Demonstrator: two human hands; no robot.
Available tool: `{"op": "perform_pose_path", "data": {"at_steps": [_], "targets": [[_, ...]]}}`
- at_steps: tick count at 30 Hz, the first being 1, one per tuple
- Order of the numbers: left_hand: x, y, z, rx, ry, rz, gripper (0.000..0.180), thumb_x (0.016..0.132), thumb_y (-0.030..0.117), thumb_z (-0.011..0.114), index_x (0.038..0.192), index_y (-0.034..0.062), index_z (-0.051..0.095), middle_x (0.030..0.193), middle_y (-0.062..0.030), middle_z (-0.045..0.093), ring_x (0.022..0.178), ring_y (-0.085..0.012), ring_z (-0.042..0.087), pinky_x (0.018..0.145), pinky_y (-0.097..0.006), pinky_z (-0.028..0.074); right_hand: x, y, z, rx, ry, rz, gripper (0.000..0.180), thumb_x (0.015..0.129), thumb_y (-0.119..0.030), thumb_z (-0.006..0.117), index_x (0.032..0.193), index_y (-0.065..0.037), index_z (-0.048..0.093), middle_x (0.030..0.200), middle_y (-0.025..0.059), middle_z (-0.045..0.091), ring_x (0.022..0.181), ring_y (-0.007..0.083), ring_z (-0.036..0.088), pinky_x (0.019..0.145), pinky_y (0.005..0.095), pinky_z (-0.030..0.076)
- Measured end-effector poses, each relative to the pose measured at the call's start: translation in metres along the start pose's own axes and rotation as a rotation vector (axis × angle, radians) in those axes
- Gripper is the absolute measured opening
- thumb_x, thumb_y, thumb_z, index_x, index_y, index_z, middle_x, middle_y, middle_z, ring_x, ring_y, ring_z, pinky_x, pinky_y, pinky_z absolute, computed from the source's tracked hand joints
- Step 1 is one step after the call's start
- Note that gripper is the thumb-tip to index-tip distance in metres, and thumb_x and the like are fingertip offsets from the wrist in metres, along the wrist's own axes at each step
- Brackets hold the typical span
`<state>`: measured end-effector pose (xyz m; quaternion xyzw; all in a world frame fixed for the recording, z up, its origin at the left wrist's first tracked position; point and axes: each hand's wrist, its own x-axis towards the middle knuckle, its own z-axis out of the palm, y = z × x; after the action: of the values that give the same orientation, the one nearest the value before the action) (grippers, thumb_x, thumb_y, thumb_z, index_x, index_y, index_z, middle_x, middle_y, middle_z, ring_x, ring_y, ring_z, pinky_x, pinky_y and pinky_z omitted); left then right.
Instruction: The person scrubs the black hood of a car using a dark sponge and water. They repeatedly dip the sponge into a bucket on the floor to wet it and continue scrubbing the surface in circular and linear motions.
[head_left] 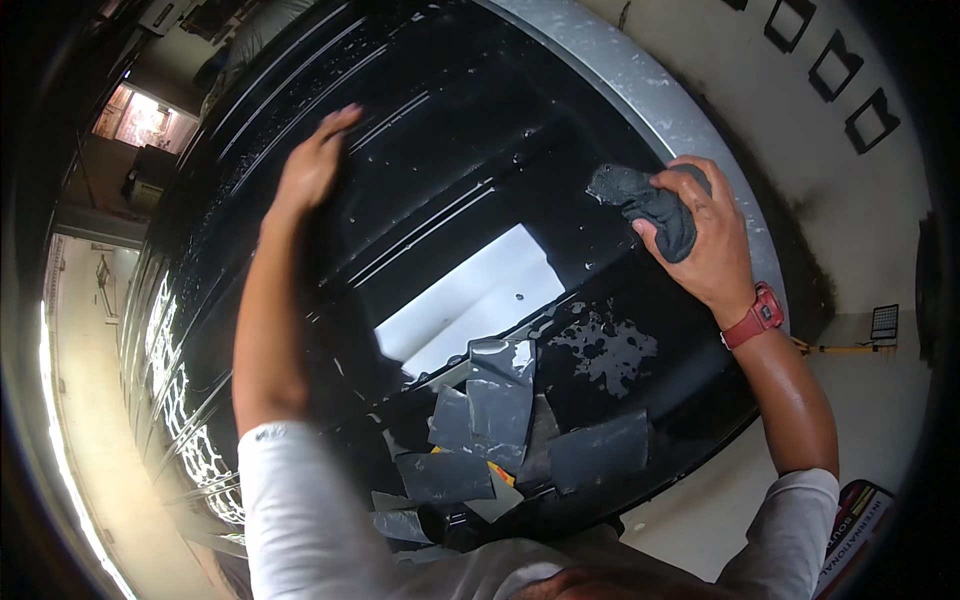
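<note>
A dark grey cloth (pixel 640 190) is bunched in my right hand (pixel 708 230), its loose end resting near the silver edge strip (pixel 610 75) of a glossy black vehicle panel (pixel 440 170). Water beads and streaks cover this panel. Over its far left part is my left hand (pixel 315 165), fingers stretched out and slightly blurred, with nothing visible in it. Whether that palm touches the surface, I cannot tell. Several grey sandpaper sheets (pixel 600 450) lie overlapping on the near part of the panel. Beside them spreads a wet patch (pixel 605 345).
A bright white reflection (pixel 480 300) shows mid-panel. On the right, a pale wall (pixel 760 90) carries dark frame-shaped pieces (pixel 835 65). A yellow stand (pixel 850 348) is at far right, with a dark printed box (pixel 855 525) below. Far left is a bright window (pixel 145 118).
</note>
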<state>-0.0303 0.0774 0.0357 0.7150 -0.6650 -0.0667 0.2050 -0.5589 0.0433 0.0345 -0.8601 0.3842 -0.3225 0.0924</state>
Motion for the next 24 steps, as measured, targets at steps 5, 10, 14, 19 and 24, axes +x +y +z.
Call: {"op": "perform_pose_path", "data": {"at_steps": [5,10,14,19,24], "targets": [[0.047,0.012,0.030,0.084,-0.022,0.114,0.053,0.113,0.030,0.037,0.161,0.0135,0.050,0.171,-0.0086,0.043,0.162,-0.0303,0.032,0.132,-0.041,0.028,-0.007,0.004,0.001,-0.022,-0.024,-0.003,0.049,0.079,-0.029,0.090,0.122,-0.011,0.072,0.130,0.0149,0.062,0.120,0.0377,0.062,0.102,0.0484,0.052],[0.201,0.087,0.118,0.323,-0.073,0.052,0.065,0.114,0.047,0.029,0.173,0.0183,0.026,0.181,-0.0052,0.020,0.166,-0.0298,0.018,0.135,-0.045,0.016,0.010,-0.009,-0.002,-0.005,-0.055,-0.184,0.068,0.070,-0.049,0.096,0.126,-0.016,0.077,0.148,0.0161,0.058,0.140,0.0406,0.053,0.113,0.0527,0.046],[0.197,0.119,0.126,0.246,-0.187,-0.013,0.069,0.114,0.056,0.021,0.174,0.0225,0.019,0.182,-0.0004,0.014,0.168,-0.0257,0.013,0.135,-0.048,0.015,-0.001,-0.001,-0.012,-0.184,-0.118,-0.187,0.060,0.072,-0.054,0.094,0.109,-0.010,0.078,0.153,0.0157,0.058,0.151,0.0436,0.044,0.116,0.0542,0.044],[0.039,-0.034,0.012,0.315,-0.064,-0.274,0.067,0.114,0.057,0.023,0.174,0.0268,0.021,0.182,0.0021,0.017,0.167,-0.0225,0.014,0.135,-0.048,0.015,0.001,-0.006,-0.002,-0.134,-0.087,-0.128,0.045,0.079,-0.037,0.093,0.090,-0.002,0.067,0.126,0.0170,0.067,0.124,0.0388,0.061,0.104,0.0508,0.049],[-0.133,-0.166,-0.081,0.335,0.003,-0.629,0.065,0.114,0.052,0.026,0.173,0.0257,0.024,0.181,0.0006,0.019,0.167,-0.0230,0.016,0.135,-0.048,0.016,0.005,0.001,-0.001,-0.201,0.194,-0.024,0.035,0.087,-0.026,0.090,0.091,0.000,0.067,0.103,0.0121,0.071,0.092,0.0294,0.069,0.085,0.0411,0.055]]}}
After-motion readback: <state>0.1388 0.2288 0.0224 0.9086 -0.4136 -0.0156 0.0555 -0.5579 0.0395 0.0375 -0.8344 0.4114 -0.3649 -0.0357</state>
